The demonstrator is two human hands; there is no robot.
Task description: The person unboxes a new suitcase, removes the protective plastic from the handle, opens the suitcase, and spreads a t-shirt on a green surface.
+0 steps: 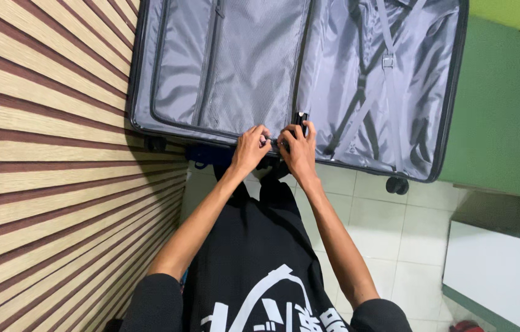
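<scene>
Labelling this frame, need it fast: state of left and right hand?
Left hand: fingers curled, pinching a small dark part at the near edge of the open suitcase.
Right hand: closed on the same edge, thumb by the black clip.

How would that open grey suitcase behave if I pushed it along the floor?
The suitcase would probably roll easily: a wheel shows at its near edge above smooth tiles. It looks empty, so likely light for its size. Lying open, its halves may flop at the hinge where both hands grip.
</scene>
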